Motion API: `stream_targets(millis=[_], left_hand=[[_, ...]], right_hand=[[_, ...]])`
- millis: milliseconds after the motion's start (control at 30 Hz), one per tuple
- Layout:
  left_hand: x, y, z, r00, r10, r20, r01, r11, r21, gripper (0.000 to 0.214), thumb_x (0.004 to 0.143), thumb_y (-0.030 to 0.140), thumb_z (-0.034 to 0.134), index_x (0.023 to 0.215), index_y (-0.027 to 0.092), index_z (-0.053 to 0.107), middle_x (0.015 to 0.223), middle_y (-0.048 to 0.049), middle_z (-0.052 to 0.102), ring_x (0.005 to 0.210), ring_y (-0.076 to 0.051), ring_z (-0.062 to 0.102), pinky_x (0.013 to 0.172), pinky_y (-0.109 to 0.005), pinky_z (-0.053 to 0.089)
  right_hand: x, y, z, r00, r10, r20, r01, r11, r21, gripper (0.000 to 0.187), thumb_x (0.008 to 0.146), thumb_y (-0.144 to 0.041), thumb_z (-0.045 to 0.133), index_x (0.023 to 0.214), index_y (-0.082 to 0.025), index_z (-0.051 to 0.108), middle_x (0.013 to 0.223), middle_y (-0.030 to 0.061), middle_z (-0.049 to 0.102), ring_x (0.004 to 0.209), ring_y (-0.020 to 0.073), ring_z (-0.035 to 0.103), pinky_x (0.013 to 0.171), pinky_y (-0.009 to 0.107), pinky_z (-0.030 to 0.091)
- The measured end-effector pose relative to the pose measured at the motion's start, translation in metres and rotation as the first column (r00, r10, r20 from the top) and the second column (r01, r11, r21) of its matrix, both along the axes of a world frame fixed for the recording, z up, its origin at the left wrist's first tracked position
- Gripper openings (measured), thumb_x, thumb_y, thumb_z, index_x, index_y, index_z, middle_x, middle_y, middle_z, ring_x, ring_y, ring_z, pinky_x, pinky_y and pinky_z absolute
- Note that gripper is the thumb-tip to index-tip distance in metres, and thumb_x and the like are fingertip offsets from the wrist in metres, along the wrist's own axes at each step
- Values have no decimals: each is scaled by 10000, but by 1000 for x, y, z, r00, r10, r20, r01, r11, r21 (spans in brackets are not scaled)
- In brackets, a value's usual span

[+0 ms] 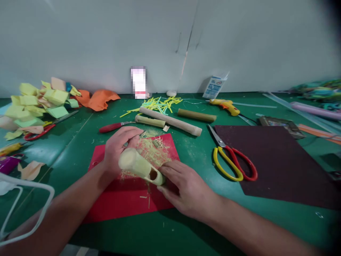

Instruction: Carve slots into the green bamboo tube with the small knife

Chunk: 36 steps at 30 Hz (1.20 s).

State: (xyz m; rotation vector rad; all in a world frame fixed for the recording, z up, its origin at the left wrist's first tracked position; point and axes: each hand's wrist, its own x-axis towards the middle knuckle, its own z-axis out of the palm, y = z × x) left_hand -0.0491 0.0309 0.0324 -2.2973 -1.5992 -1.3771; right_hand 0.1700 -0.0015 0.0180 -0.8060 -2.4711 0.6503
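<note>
Bamboo tubes (170, 121): four; red sheet (119, 199): one. Right hand (188, 188) pinches one held tube (137, 165) at its end; left hand (115, 145) curls alongside, hold unclear.

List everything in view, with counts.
table: 1, green, beneath
sheets: 2, red and maroon, centre and right
bamboo tube: 1, pale, centre
shavings: many, pale, centre
bamboo sticks: 3, tan to olive, centre
tool: 1, red-handled, beside sticks
paper strips: many, mostly yellow, behind sticks
folded papers: many, mostly yellow, left
crumpled sheet: 1, orange, left
scissors: 2, partly red, left and right
glue gun: 1, yellow, right
carton: 1, white-blue, rear
frame: 1, white, lower left
blurred rectangle: 1, white, rear
clutter: uncounted, mixed, edges
left hand: 1, beside tube
right hand: 1, gripping tube
</note>
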Motion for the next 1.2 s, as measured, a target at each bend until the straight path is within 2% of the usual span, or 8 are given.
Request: stream_targets(millis=[300, 667, 800, 933, 1200], left_hand=[[-1, 1, -3, 1000, -5, 1, 5, 1000, 7, 184, 872, 212, 490, 964, 203, 649, 932, -16, 648, 909, -141, 597, 793, -246, 497], [-1, -1, -4, 993, -60, 98, 66, 996, -63, 194, 873, 226, 493, 1004, 210, 635, 1054, -42, 610, 851, -148, 611, 734, -273, 536], [-2, -2, -4, 988, -86, 126, 97, 992, -83, 211, 868, 217, 486, 1024, 208, 628, 1074, -51, 602, 909, -169, 602, 785, -300, 528], [0, -3, 1, 989, -102, 108, 108, 993, -51, 212, 861, 221, 477, 1008, 204, 628, 1050, -45, 611, 955, -181, 586, 853, -327, 496], [-4, -1, 1, 993, -114, 8, 114, 993, -10, 225, 875, 222, 419, 964, 175, 620, 1017, -56, 612, 939, -178, 576, 836, -320, 477]], right_hand=[[0, 0, 2, 1000, -7, 2, 7, 1000, -16, 159, 829, -227, 492, 948, -145, 558, 890, 81, 571, 833, 181, 509, 751, 321, 431], [2, 4, 1, 998, -69, 1, 69, 998, 1, 152, 835, -255, 489, 945, -167, 547, 914, 78, 576, 849, 185, 505, 763, 339, 431], [2, 6, 0, 995, -90, 40, 89, 996, 10, 100, 818, -227, 505, 890, -171, 546, 873, 68, 572, 813, 180, 501, 733, 331, 431], [2, 8, -2, 993, -109, 41, 108, 994, 17, 127, 821, -222, 505, 923, -164, 552, 888, 70, 578, 833, 181, 507, 744, 329, 433], [8, 15, -1, 980, -199, -12, 200, 978, 66, 189, 787, -259, 549, 954, -172, 575, 945, 84, 608, 919, 202, 545, 793, 343, 455]])
